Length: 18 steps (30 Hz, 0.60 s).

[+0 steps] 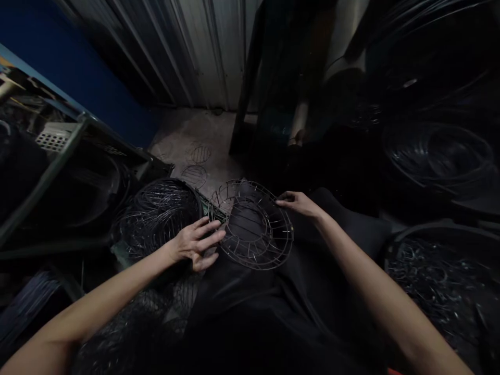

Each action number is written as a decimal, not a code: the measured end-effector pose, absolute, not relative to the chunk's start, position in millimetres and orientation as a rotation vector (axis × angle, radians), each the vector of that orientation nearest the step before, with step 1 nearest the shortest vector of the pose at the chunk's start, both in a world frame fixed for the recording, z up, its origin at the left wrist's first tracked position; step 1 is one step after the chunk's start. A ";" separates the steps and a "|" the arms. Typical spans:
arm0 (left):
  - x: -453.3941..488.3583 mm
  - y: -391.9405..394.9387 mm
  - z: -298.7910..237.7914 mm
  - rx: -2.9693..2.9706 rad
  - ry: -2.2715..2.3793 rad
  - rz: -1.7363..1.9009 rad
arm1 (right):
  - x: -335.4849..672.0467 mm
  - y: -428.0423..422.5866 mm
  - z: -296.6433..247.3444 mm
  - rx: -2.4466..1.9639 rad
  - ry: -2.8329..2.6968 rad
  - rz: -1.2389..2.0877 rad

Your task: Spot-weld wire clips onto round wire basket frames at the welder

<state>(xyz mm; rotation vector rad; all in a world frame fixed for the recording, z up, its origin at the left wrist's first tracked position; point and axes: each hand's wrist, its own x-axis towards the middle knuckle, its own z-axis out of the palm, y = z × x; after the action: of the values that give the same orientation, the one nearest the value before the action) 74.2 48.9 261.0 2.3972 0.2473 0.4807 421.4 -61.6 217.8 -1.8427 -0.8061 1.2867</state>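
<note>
A round wire frame, with concentric rings joined by short cross wires, is held tilted over my dark-clothed lap. At its upper right rim, my right hand pinches the wire between thumb and fingers. My left hand is beside the frame's left edge with its fingers spread; whether a fingertip touches the wire I cannot tell. Just past my left hand, a round tub holds a heap of thin dark wire pieces.
Flat round wire grids lie on the concrete floor ahead. A large tub of small metal pieces stands at right, with coiled wire behind it. A green metal rack is at left, and corrugated sheeting closes the back.
</note>
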 end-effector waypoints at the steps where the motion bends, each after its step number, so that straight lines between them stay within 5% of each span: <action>1: 68.6 51.3 256.4 2.462 0.175 0.499 | 419.1 -62.2 216.0 -1.845 -0.795 1.313; 4: 52.1 55.1 245.1 2.613 0.011 0.654 | 414.4 -68.8 214.3 -1.870 -0.783 1.336; 8: 38.9 42.4 242.3 2.485 0.651 0.745 | 408.4 -77.2 219.1 -1.903 -0.734 1.336; 12: 42.4 21.6 254.0 1.744 1.111 0.616 | 404.3 -77.2 229.7 -1.927 -0.674 1.378; 18: 61.5 13.7 264.5 0.911 0.972 0.426 | 402.3 -70.4 234.6 -1.874 -0.563 1.535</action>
<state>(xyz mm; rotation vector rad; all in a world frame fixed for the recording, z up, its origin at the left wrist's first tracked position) 61.5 13.7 264.5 0.9106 0.9719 0.4258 402.3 -70.4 234.6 -1.8744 -0.5629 1.5351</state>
